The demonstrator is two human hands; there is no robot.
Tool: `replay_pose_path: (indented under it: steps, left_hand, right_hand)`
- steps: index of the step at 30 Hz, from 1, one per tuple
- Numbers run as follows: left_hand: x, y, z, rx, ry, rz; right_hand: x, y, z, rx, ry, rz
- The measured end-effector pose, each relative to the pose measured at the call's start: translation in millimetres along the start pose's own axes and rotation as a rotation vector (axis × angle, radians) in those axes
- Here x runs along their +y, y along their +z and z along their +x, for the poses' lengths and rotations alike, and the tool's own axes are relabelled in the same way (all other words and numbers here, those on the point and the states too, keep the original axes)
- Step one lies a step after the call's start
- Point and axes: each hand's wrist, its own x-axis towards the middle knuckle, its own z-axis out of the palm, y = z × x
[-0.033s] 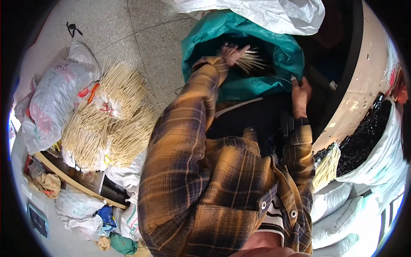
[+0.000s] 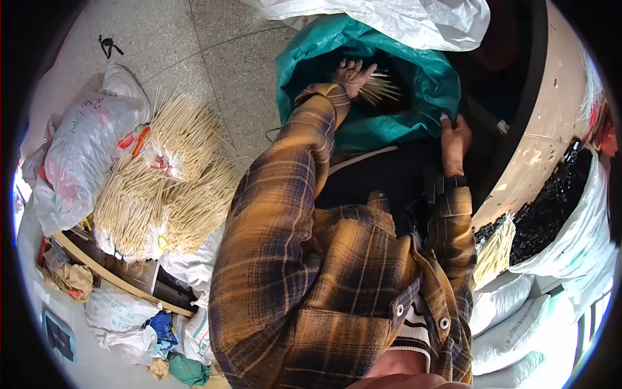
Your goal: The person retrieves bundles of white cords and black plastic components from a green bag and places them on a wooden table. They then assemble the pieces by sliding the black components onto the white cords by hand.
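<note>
A large green woven sack (image 2: 389, 133) gapes in front of me, its inside dark. My left hand (image 2: 353, 79) reaches into its mouth, fingers curled around one end of a small bunch of thin pale sticks (image 2: 381, 89). The sticks fan out to the right from under that hand; how the palm meets them is hidden. At the sack's right edge, my right hand (image 2: 456, 144) pinches the green rim and holds it.
Large bundles of pale sticks (image 2: 162, 188) are piled at left, next to a filled clear plastic bag (image 2: 91, 146). White plastic (image 2: 427, 23) hangs over the sack's far side. A curved tan panel (image 2: 525, 155) rises at right, with a white sack of black pieces (image 2: 551, 214) beyond.
My left hand and the sticks shift only slightly and look less blurred now. The right hand stays on the sack's rim.
</note>
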Motion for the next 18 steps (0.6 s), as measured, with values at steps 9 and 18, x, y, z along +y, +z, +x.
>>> replay_pose_path:
  steps: [9, 18]
  left_hand:
    - [-33, -152, -4, 0.365, 0.100, -0.086]
    - [-77, -193, -38, -0.049, -0.570, -0.335]
  right_hand:
    - [15, 9, 29, 0.133, 0.093, -0.248]
    - [21, 20, 16, 0.304, -0.097, -0.135]
